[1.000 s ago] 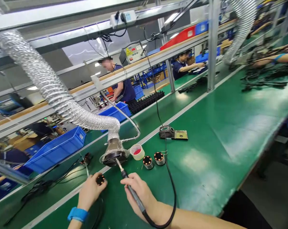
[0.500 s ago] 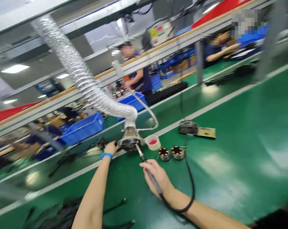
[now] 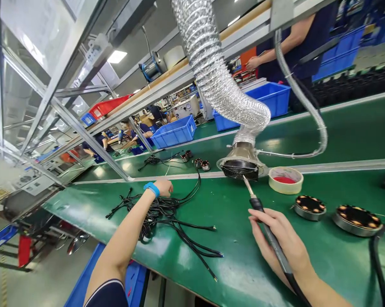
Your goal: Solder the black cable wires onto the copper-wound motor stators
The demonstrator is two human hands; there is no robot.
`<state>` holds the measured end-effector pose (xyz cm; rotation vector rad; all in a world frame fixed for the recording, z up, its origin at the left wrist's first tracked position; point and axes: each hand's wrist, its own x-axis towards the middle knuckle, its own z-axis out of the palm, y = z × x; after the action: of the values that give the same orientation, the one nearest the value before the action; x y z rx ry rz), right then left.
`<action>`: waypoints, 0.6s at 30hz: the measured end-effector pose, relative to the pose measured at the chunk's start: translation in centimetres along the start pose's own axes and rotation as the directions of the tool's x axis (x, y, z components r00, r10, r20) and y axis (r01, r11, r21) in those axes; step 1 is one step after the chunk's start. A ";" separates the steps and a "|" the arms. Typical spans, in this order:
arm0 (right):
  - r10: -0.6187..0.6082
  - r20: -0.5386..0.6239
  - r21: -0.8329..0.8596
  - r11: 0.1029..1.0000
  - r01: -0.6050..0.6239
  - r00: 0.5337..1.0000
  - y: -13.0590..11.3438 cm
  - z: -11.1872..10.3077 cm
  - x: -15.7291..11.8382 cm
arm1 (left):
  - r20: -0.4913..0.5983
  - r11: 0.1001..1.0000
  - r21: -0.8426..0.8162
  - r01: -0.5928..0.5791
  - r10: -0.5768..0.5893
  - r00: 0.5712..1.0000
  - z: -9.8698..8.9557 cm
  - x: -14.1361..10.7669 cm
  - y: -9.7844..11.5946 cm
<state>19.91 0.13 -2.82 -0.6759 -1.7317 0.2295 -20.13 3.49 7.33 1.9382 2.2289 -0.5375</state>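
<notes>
My right hand (image 3: pixel 282 238) is wrapped round a soldering iron (image 3: pixel 272 243), whose tip points up to the dark grille under the fume extraction hood (image 3: pixel 242 160). My left hand (image 3: pixel 163 187), with a blue wristband, is over the far side of a bundle of black cables (image 3: pixel 162 209); its fingers curl down and what they hold, if anything, is hidden. A tape roll (image 3: pixel 285 180) lies right of the hood. Nearer are two round metal coil parts, one small (image 3: pixel 310 207) and one larger (image 3: pixel 357 219). Smaller coil parts (image 3: pixel 202 164) sit beyond the divider strip.
The silver duct (image 3: pixel 218 72) hangs down to the hood, with a flexible metal conduit (image 3: pixel 320 123) on its right. Blue bins (image 3: pixel 175 131) stand at the back. A metal frame post (image 3: pixel 90 140) rises at left. Across the bench a person's hand and arm (image 3: pixel 269 55) show.
The view has swung left and closer. My left hand has moved from beside the hood to the cable bundle. My right hand still holds the iron near the hood.
</notes>
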 end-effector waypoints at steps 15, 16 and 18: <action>0.055 -0.011 -0.010 0.998 -0.055 0.998 -0.4 -0.2 -0.1 | 0.067 0.997 0.043 -0.056 0.053 0.996 5.2 -4.9 -2.2; 0.059 -0.006 -0.004 0.998 -0.059 0.998 -0.3 -0.3 -0.1 | 0.069 0.996 0.042 -0.081 0.078 0.995 5.2 -4.4 -2.7; 0.065 0.004 0.012 0.998 -0.065 0.998 -0.2 -0.5 -0.2 | 0.077 0.994 0.035 -0.103 0.100 0.992 4.7 -3.5 -3.4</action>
<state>20.36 -0.22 -2.71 -0.7242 -1.7118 0.2860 -23.51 -1.81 4.71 2.0029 2.0767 -0.6330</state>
